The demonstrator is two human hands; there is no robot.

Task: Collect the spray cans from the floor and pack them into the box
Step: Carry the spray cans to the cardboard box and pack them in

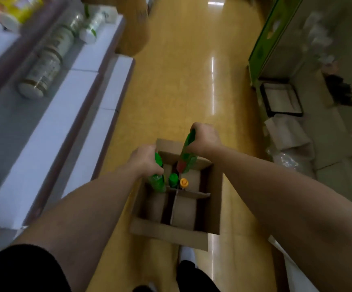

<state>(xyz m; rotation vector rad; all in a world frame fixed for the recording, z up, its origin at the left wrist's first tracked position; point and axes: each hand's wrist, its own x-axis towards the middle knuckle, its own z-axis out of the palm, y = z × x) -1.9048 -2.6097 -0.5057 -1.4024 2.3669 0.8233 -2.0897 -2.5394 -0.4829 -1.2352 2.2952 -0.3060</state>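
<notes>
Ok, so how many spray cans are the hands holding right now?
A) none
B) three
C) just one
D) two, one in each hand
D: the left hand grips a green can and the right hand grips a second green can, both at the open box.

Brown cardboard box (172,232) on a glossy yellow floor (183,85); inside it, green spray cans (157,182), one green cap (173,178), one orange cap (184,182).
</notes>
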